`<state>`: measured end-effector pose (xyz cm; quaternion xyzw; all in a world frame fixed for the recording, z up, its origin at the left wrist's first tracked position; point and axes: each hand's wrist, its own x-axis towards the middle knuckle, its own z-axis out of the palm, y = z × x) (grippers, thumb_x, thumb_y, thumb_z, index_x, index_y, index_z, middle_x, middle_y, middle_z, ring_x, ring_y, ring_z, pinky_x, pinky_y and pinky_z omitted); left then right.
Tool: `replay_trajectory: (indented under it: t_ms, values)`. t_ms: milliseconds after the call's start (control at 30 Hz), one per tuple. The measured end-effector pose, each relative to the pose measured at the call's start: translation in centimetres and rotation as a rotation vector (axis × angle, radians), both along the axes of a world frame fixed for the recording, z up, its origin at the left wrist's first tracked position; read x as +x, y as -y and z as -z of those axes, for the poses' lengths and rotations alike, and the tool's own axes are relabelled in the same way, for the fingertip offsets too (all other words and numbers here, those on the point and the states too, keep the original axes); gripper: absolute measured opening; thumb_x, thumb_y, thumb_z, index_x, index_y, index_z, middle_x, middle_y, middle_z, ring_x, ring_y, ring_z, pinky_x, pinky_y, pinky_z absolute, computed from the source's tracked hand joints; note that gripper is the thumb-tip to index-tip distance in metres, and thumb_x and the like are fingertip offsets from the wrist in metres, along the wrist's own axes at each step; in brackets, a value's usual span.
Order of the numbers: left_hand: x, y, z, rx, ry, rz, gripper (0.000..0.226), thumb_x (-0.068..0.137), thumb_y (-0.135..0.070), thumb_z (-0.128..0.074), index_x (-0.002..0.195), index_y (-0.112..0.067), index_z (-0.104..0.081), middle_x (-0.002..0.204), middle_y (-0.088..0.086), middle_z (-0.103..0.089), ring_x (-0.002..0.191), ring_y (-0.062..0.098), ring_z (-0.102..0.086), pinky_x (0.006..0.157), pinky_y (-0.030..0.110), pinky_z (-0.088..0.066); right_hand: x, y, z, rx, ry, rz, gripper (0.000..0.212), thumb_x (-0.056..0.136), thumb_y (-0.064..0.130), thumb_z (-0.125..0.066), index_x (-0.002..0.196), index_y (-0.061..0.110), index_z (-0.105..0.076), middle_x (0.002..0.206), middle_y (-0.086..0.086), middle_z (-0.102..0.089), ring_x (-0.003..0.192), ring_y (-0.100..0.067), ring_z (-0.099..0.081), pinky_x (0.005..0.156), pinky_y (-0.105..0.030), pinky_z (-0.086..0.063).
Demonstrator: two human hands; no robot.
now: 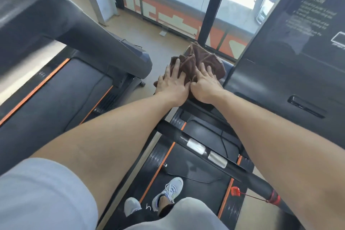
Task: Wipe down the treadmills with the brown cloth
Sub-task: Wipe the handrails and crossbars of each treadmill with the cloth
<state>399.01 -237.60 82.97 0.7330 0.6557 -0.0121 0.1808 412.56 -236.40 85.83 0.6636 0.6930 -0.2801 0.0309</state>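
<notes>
The brown cloth point(196, 63) was seen bunched at approx 12 o'clock from the person, on the top front part of the nearer treadmill point(201, 155), just beside its dark console panel point(291, 73) at 2 o'clock. Both hands were laid on it. The left hand point(172, 84) was pressed flat on the cloth's near-left part, fingers straight and spread fairly wide. The right hand point(204, 86) was pressed beside it, touching the left at the thumbs, fingers also extended onto the cloth, a bit closer together. No pinching or curling round the cloth could be made out; it was held down by palm pressure only.

The handlebar point(203, 150) w/ 2 silver grip pads was seen crossing under the arms at 6 o'clock, and a red safety clip point(235, 191) on its cord at 5 o'clock. 2 shoes point(169, 192) were planted on the belt and side rail. A 2nd treadmill point(56, 87) was visible at 9 to 10 o'clock, well apart from the cloth.

Progress, as a judgement: wiping was under way on 1 machine's front part. Which surfaces were already cleaned couldn't be told, as no wet marks or streaks were evident. The handlebar, console, belt and the 2nd treadmill were presumably left to do, so the task looked far from finished.
</notes>
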Motion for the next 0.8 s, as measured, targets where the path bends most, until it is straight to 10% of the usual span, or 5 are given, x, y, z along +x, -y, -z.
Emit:
replay_trajectory:
  t_ms: [167, 600, 800]
  values:
    - [-1.3, 3.1, 0.1, 0.005, 0.004, 0.029, 0.059, 0.108, -0.053, -0.019, 0.161, -0.026, -0.019, 0.169, -0.001, 0.025, 0.157, 0.029, 0.015, 0.125, 0.052, -0.005, -0.4, 3.3, 0.6, 0.032, -0.097, 0.014, 0.073, 0.099, 0.026, -0.038, 0.164, 0.038, -0.008, 0.173, 0.002, -0.005, 0.158, -0.027, -0.012, 0.128, -0.038, -0.011]
    - [-4.6, 12.9, 1.2, 0.045, -0.047, 0.15, 0.066, 0.107, -0.056, -0.02, 0.162, -0.02, -0.018, 0.173, 0.002, 0.004, 0.156, 0.027, 0.022, 0.126, 0.05, 0.009, -3.6, 13.0, 0.6, 0.198, 0.03, -0.077, 0.057, 0.106, 0.018, -0.035, 0.162, 0.02, -0.028, 0.17, -0.005, -0.022, 0.158, -0.027, -0.011, 0.126, -0.031, -0.011]
    - [-4.9, 20.8, 3.7, 0.226, -0.081, 0.175, 0.075, 0.106, -0.053, -0.03, 0.163, -0.008, -0.015, 0.172, 0.01, -0.005, 0.158, 0.03, 0.011, 0.126, 0.049, 0.009, -3.5, 18.9, 1.8, 0.107, -0.107, 0.07, 0.023, 0.093, 0.018, -0.042, 0.102, 0.018, -0.063, 0.108, -0.005, -0.07, 0.103, -0.03, -0.062, 0.085, -0.042, -0.052]
